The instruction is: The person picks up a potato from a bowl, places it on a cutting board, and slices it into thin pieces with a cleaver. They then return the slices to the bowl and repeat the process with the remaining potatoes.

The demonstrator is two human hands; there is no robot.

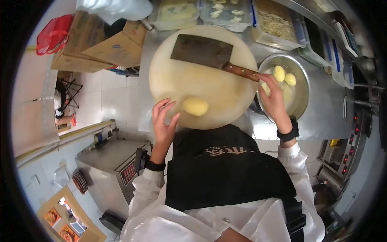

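A peeled potato (195, 106) lies near the front edge of the round cutting board (169, 80). To its left is my left hand (163, 121), thumb and fingers apart, with nothing in it. Across the far half of the board rests a cleaver (205, 50), its wooden handle (242, 71) pointing right. My right hand (273, 97) reaches over the rim of a metal bowl (304, 94), fingertips right at the handle's end and the thumb spread away from them. Peeled potatoes (279, 73) sit inside that bowl, one partly hidden by the right hand.
Plastic containers line the back of the steel counter (322, 117), one with bean sprouts (276, 25), another with pale pieces (227, 12). Cardboard boxes (117, 44) stand at the left. A steel appliance (117, 161) is below left.
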